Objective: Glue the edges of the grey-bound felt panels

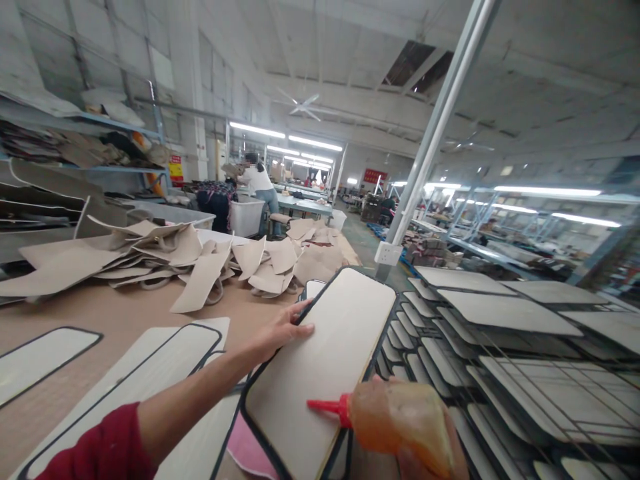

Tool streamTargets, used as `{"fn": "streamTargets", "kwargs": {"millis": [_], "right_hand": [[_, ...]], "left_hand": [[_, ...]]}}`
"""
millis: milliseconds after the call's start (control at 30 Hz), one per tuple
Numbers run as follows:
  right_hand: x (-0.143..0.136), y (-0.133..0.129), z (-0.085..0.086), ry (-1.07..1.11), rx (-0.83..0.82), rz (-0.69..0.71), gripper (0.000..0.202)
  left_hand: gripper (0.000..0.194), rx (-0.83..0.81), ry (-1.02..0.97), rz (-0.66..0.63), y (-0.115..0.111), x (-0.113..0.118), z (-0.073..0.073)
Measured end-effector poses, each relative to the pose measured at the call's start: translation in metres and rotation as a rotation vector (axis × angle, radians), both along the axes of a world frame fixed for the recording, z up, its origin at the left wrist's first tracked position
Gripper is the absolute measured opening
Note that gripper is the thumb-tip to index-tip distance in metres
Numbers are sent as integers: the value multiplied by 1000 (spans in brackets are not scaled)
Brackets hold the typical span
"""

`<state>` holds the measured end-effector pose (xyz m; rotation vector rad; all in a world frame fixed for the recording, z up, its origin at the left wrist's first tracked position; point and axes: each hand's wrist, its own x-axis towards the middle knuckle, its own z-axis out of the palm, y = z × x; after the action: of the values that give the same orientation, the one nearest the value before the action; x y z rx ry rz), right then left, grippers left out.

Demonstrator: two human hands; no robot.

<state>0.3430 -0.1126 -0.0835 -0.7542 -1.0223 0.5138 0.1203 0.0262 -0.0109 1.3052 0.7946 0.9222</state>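
Brown worktable [115,313]: heap of tan cut pieces [200,263] across far side; dark-edged pale panels [150,367] flat on near side, one more [40,357] at left edge. Wire rack [525,373] at right: pale panels [505,310] laid flat on tiers.

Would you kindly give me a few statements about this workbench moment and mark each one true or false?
1. The left hand rests on the edge of a pale panel with dark edging. True.
2. The right hand holds a pair of scissors. False: its grip is around an orange squeeze bottle with a red nozzle.
3. The nozzle points toward the panel. True.
4. The wire rack on the right holds folded towels. False: it holds flat pale panels.
5. A heap of tan cut pieces lies on the table beyond the hands. True.
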Motion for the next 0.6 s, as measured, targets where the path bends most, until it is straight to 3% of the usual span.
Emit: {"fn": "streamTargets", "kwargs": {"millis": [100, 233, 333, 500, 600], "right_hand": [[11, 8, 23, 109, 41, -2, 60], [38, 30, 53, 162, 155, -236, 68], [33, 29, 44, 123, 135, -219, 66], [0, 2, 6, 144, -48, 61, 70], [7, 4, 13, 112, -10, 18, 66]], "left_hand": [[101, 27, 32, -17, -5, 1, 0], [92, 58, 83, -21, -14, 5, 4], [90, 66, 95, 23, -17, 7, 5], [80, 99, 130, 109, -15, 9, 4], [70, 148, 164, 121, -20, 10, 8]]}}
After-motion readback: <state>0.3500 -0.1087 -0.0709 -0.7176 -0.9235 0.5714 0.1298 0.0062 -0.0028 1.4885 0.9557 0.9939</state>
